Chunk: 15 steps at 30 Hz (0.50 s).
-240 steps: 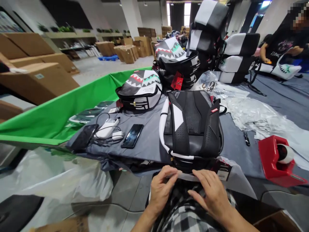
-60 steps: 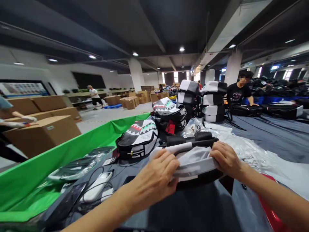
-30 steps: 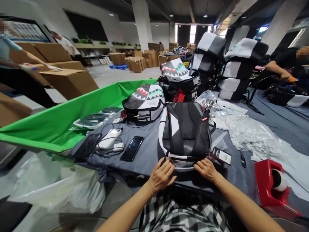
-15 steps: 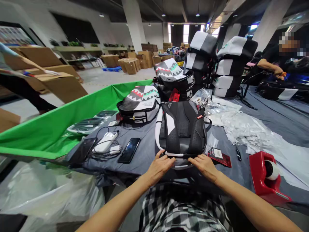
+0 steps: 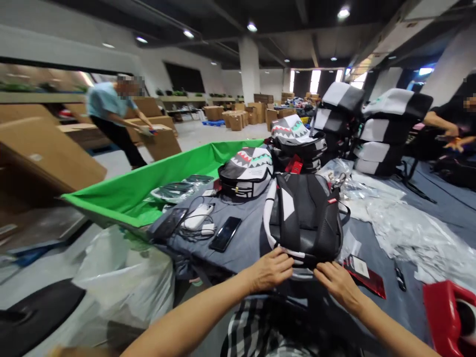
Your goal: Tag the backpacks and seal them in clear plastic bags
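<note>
A black and white backpack (image 5: 305,213) lies on the grey cloth in front of me, its padded back panel and shoulder straps facing up. My left hand (image 5: 273,267) grips its near edge at the left, fingers curled over the white trim. At the right of the same edge, my right hand (image 5: 336,282) holds on with bent fingers; the thumbs are partly hidden. Just right of that hand lies a red and black packet with a white label (image 5: 366,275). A black phone (image 5: 225,234) rests to the left of the backpack.
Shark-mouth backpacks (image 5: 249,171) and stacked black-white bags (image 5: 379,139) stand behind. A green-lined bin (image 5: 122,198) borders the left. Clear plastic (image 5: 401,218), a marker (image 5: 400,278) and a red tape dispenser (image 5: 442,312) lie right. One person (image 5: 107,109) handles cardboard; another person's hand (image 5: 451,141) is far right.
My view has swung left and tilted up, so the table sits further right and lower. Both hands remain on the backpack's near edge. The person at left now shows more fully.
</note>
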Each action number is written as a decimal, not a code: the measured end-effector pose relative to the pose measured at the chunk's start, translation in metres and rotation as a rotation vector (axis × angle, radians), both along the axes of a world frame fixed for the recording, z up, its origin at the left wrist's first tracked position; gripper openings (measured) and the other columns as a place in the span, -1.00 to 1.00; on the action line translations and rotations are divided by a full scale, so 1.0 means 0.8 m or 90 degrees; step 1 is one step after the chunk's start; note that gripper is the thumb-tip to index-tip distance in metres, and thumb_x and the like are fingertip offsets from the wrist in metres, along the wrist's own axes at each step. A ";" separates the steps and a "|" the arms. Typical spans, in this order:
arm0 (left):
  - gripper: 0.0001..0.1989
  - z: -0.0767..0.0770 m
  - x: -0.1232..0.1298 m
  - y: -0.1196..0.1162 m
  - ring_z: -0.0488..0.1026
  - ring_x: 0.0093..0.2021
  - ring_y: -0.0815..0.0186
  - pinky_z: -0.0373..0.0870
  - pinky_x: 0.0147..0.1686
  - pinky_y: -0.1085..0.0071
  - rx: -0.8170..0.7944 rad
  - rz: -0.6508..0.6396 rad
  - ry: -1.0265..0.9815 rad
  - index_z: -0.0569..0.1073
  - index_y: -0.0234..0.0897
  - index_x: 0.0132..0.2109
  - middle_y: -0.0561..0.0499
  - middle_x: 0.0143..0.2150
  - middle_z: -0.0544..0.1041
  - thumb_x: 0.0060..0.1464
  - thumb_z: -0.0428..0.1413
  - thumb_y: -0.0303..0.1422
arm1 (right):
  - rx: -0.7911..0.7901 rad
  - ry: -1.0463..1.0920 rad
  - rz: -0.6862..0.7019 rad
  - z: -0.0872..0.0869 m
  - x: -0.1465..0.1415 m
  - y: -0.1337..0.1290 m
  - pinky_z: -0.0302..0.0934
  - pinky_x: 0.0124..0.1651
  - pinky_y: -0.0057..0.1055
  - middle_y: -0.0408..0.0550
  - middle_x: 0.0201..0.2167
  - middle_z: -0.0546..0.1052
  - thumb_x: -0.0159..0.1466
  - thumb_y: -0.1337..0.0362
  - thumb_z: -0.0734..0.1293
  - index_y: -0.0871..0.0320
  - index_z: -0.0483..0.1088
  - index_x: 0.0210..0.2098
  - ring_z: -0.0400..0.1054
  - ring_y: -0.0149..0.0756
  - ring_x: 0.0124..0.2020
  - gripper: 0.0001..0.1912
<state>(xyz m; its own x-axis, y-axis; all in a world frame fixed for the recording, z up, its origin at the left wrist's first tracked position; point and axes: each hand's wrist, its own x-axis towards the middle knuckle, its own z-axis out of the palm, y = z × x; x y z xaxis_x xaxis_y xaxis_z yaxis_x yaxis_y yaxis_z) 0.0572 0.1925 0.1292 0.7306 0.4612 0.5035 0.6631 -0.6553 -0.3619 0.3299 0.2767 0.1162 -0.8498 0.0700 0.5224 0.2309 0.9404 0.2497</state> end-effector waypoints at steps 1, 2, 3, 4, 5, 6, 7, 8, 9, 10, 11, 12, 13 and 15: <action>-0.82 0.004 -0.002 0.004 0.39 -0.24 0.31 0.23 0.03 0.29 -0.005 -0.028 0.019 0.41 -0.28 -0.28 0.00 -0.22 0.53 0.30 -0.03 -0.49 | 0.013 0.014 0.026 0.002 -0.001 0.002 0.14 -0.24 -0.34 0.06 -0.21 0.54 0.42 0.50 0.03 0.23 0.43 -0.08 0.33 -0.26 -0.28 -0.64; -0.82 0.008 -0.003 0.008 0.38 -0.28 0.32 0.26 -0.05 0.32 -0.012 -0.048 0.031 0.40 -0.29 -0.30 0.00 -0.27 0.52 0.29 -0.03 -0.49 | 0.023 0.017 0.046 0.003 -0.002 0.004 0.16 -0.21 -0.35 0.07 -0.15 0.55 0.44 0.49 0.00 0.24 0.42 -0.02 0.35 -0.26 -0.22 -0.61; -0.81 0.011 -0.003 0.013 0.37 -0.33 0.33 0.27 -0.13 0.33 -0.017 -0.061 0.037 0.39 -0.29 -0.31 0.01 -0.34 0.49 0.29 -0.03 -0.48 | 0.033 0.011 0.060 0.005 -0.004 0.006 0.18 -0.18 -0.36 0.07 -0.11 0.55 0.45 0.48 -0.01 0.24 0.40 0.05 0.35 -0.26 -0.18 -0.59; -0.81 0.013 -0.003 0.019 0.35 -0.37 0.34 0.27 -0.19 0.34 -0.021 -0.069 0.041 0.38 -0.29 -0.32 0.04 -0.40 0.46 0.29 -0.03 -0.48 | 0.043 -0.006 0.069 0.006 -0.007 0.008 0.19 -0.17 -0.38 0.07 -0.08 0.55 0.46 0.47 -0.02 0.24 0.37 0.11 0.35 -0.27 -0.15 -0.57; -0.81 0.014 -0.002 0.024 0.33 -0.42 0.35 0.25 -0.24 0.35 -0.025 -0.078 0.047 0.36 -0.28 -0.34 0.06 -0.45 0.43 0.28 -0.02 -0.47 | 0.052 -0.026 0.071 0.006 -0.010 0.010 0.20 -0.18 -0.40 0.05 -0.07 0.55 0.47 0.45 -0.03 0.23 0.33 0.16 0.36 -0.29 -0.16 -0.57; -0.80 0.015 -0.001 0.029 0.32 -0.44 0.36 0.24 -0.28 0.36 -0.034 -0.083 0.054 0.34 -0.27 -0.35 0.09 -0.49 0.40 0.28 -0.01 -0.46 | 0.059 -0.043 0.072 0.005 -0.014 0.012 0.20 -0.23 -0.41 0.03 -0.11 0.56 0.48 0.44 -0.03 0.22 0.32 0.17 0.36 -0.30 -0.20 -0.57; -0.80 0.013 0.001 0.033 0.32 -0.46 0.36 0.23 -0.30 0.37 -0.047 -0.085 0.061 0.33 -0.27 -0.36 0.10 -0.51 0.39 0.29 0.01 -0.42 | 0.064 -0.053 0.070 0.003 -0.017 0.015 0.19 -0.28 -0.43 0.00 -0.17 0.56 0.49 0.42 -0.03 0.22 0.32 0.16 0.35 -0.32 -0.26 -0.59; -0.80 0.011 0.003 0.036 0.32 -0.46 0.37 0.23 -0.32 0.38 -0.062 -0.082 0.064 0.32 -0.26 -0.35 0.11 -0.51 0.39 0.29 0.04 -0.37 | 0.068 -0.057 0.062 0.001 -0.019 0.017 0.17 -0.35 -0.43 -0.03 -0.25 0.55 0.50 0.39 -0.03 0.22 0.33 0.13 0.34 -0.33 -0.32 -0.60; -0.81 0.008 0.006 0.038 0.34 -0.46 0.37 0.22 -0.33 0.38 -0.074 -0.070 0.061 0.33 -0.27 -0.32 0.12 -0.51 0.41 0.28 0.07 -0.33 | 0.072 -0.052 0.054 -0.002 -0.021 0.020 0.14 -0.40 -0.43 -0.07 -0.33 0.53 0.51 0.36 -0.04 0.22 0.34 0.09 0.32 -0.34 -0.37 -0.61; -0.82 0.003 0.009 0.040 0.35 -0.45 0.37 0.22 -0.34 0.38 -0.080 -0.052 0.053 0.35 -0.29 -0.28 0.13 -0.50 0.42 0.26 0.10 -0.29 | 0.080 -0.043 0.049 -0.006 -0.022 0.022 0.10 -0.44 -0.42 -0.10 -0.39 0.50 0.52 0.34 -0.06 0.21 0.35 0.04 0.30 -0.34 -0.41 -0.60; -0.82 -0.002 0.011 0.040 0.36 -0.44 0.37 0.21 -0.34 0.38 -0.076 -0.033 0.044 0.35 -0.30 -0.25 0.14 -0.49 0.43 0.25 0.13 -0.28 | 0.090 -0.031 0.044 -0.009 -0.023 0.023 0.08 -0.46 -0.42 -0.13 -0.43 0.47 0.53 0.31 -0.07 0.19 0.36 -0.01 0.28 -0.34 -0.44 -0.59; -0.82 -0.007 0.013 0.041 0.36 -0.44 0.36 0.20 -0.36 0.37 -0.058 -0.016 0.034 0.36 -0.31 -0.23 0.14 -0.48 0.43 0.24 0.14 -0.29 | 0.100 -0.021 0.039 -0.013 -0.023 0.025 0.07 -0.47 -0.42 -0.14 -0.45 0.45 0.53 0.29 -0.09 0.16 0.36 -0.06 0.27 -0.34 -0.45 -0.58; -0.84 -0.012 0.015 0.041 0.35 -0.44 0.36 0.18 -0.38 0.36 -0.029 -0.008 0.026 0.36 -0.31 -0.26 0.14 -0.49 0.42 0.23 0.15 -0.33 | 0.108 -0.011 0.037 -0.016 -0.023 0.026 0.06 -0.47 -0.41 -0.14 -0.45 0.44 0.53 0.28 -0.09 0.13 0.36 -0.11 0.26 -0.34 -0.46 -0.57; -0.80 -0.020 0.016 0.043 0.32 -0.46 0.37 0.15 -0.41 0.35 0.032 -0.009 0.011 0.33 -0.29 -0.35 0.13 -0.51 0.39 0.23 0.15 -0.38 | 0.114 0.002 0.038 -0.022 -0.024 0.029 0.06 -0.47 -0.41 -0.15 -0.43 0.43 0.52 0.25 -0.09 0.10 0.35 -0.21 0.25 -0.34 -0.47 -0.57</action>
